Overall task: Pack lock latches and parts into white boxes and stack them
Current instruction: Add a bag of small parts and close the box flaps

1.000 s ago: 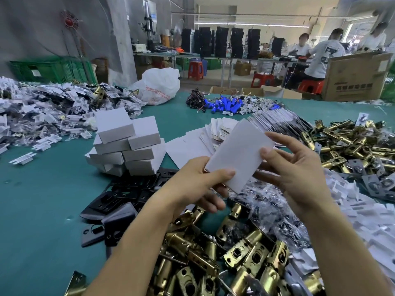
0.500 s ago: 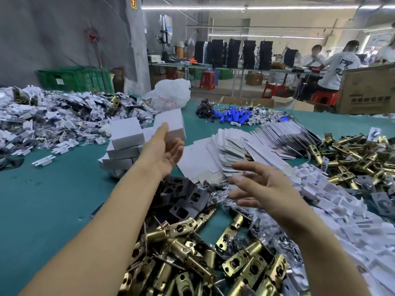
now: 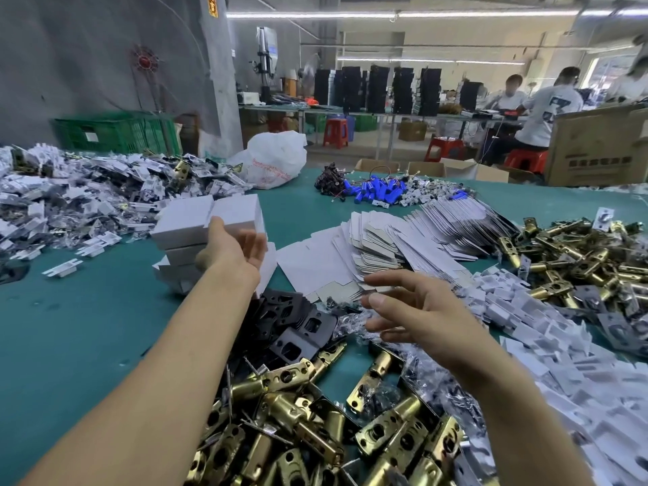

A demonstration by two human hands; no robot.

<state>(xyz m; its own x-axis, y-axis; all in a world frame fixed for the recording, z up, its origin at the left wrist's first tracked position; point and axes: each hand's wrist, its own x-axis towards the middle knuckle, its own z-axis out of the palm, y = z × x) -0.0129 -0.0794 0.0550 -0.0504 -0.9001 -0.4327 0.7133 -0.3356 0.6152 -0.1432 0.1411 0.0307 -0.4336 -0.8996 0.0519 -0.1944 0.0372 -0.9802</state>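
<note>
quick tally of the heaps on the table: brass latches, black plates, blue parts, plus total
brass latch heaps: 2
black plate heap: 1
blue parts heap: 1
total: 4

We look from one wide-angle camera worn on the head, facing forward and down over the green table (image 3: 70, 327). Both forearms come in from the bottom edge, so the left hand (image 3: 233, 249) at 11 o'clock and the right hand (image 3: 417, 313) at 1 o'clock sit close to the lens. The brass latches (image 3: 298, 391) at 6 o'clock lie nearest us; the stacked white boxes (image 3: 186, 219) lie beyond at 11 o'clock. Far off, seated workers (image 3: 550, 114) show at 2 o'clock, across the workshop.
</note>
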